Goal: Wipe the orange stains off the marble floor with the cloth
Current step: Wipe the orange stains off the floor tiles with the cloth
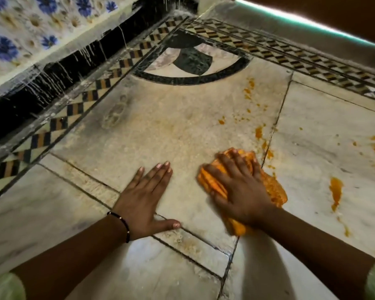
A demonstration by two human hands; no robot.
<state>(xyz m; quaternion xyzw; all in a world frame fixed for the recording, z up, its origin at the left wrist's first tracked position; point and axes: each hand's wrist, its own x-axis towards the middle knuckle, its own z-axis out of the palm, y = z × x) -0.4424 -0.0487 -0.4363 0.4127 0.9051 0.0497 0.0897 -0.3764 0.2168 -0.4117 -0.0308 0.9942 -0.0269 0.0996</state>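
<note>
An orange-stained cloth (273,189) lies bunched on the pale marble floor (171,126), right of centre. My right hand (236,182) presses down on it with spread, fairly straight fingers; the hand and cloth look motion-blurred. My left hand (145,195) rests flat on the marble to the left of the cloth, fingers straight, holding nothing. Orange stains (335,191) streak the slab to the right of the cloth, with smaller orange spots (259,132) and orange splashes (248,92) along the joint beyond it.
A black-and-tan checkered inlay border (95,87) runs along the left and far sides. A black skirting (52,76) and a flower-patterned tiled wall (20,40) stand at the left. A black arc inlay (188,61) fills the far corner. Dark joints cross the slabs.
</note>
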